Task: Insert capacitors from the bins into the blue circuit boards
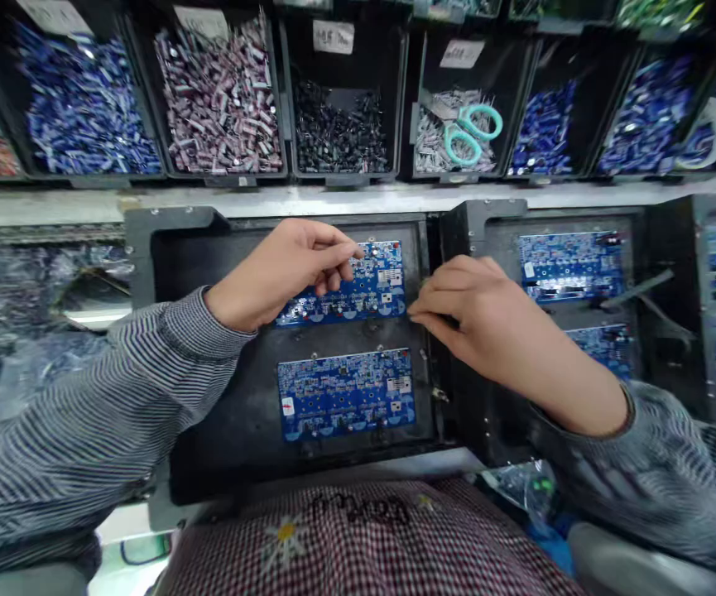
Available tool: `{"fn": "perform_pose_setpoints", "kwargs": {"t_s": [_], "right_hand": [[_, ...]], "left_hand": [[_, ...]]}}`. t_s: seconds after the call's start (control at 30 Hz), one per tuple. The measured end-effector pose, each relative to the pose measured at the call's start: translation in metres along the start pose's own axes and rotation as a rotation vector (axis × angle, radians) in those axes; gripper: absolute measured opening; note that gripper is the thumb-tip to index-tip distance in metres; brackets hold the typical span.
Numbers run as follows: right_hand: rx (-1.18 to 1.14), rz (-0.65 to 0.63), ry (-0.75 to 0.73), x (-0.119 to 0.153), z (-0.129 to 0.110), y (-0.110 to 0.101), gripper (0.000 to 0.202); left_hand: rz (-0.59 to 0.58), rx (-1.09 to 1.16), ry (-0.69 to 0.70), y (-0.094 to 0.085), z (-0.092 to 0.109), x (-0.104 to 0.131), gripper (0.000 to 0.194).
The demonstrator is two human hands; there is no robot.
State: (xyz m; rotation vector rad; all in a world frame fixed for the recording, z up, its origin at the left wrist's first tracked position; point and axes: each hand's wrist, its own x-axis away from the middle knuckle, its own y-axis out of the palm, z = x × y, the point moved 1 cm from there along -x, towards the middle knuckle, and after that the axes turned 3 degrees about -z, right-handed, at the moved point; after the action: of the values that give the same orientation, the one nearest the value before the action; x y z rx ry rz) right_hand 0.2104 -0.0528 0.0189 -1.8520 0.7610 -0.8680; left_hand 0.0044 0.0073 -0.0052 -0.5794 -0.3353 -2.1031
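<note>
Two blue circuit boards packed with small parts lie one above the other in a black tray (227, 439). Over the upper circuit board (370, 285) is my left hand (299, 269), its fingers curled and thumb pressed to the index finger; anything in that pinch is too small to see. My right hand (466, 310) is just off that board's right end, above the tray's right side. Its fingertips are pinched together, and what they hold, if anything, is hidden. The lower circuit board (345, 397) lies flat, untouched by either hand, with a white sticker at its left.
Black bins of small components line the back, including blue parts (90, 103), pinkish parts (221, 99) and dark parts (338, 128). Teal-handled scissors (473, 132) rest in one bin. Further trays with boards (572, 265) stand right. Plastic bags (40, 306) lie left.
</note>
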Motion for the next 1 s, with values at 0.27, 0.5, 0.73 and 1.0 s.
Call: {"fn": "perform_pose_setpoints", "kwargs": {"t_s": [0.27, 0.5, 0.73, 1.0], "right_hand": [[0.157, 0.018, 0.040, 0.042, -0.020, 0.020, 0.010], [-0.143, 0.276, 0.052, 0.050, -0.035, 0.028, 0.004], [-0.305, 0.483, 0.016, 0.063, -0.057, 0.027, 0.017], [-0.164, 0.445, -0.006, 0.052, -0.060, 0.050, 0.013]], "left_hand": [[-0.092, -0.024, 0.025, 0.011, 0.003, 0.010, 0.016], [-0.398, 0.113, -0.103, 0.055, -0.027, 0.045, 0.019], [-0.386, 0.444, -0.178, 0.064, -0.039, 0.062, 0.011], [-0.277, 0.301, -0.158, 0.057, -0.053, 0.070, 0.018]]}}
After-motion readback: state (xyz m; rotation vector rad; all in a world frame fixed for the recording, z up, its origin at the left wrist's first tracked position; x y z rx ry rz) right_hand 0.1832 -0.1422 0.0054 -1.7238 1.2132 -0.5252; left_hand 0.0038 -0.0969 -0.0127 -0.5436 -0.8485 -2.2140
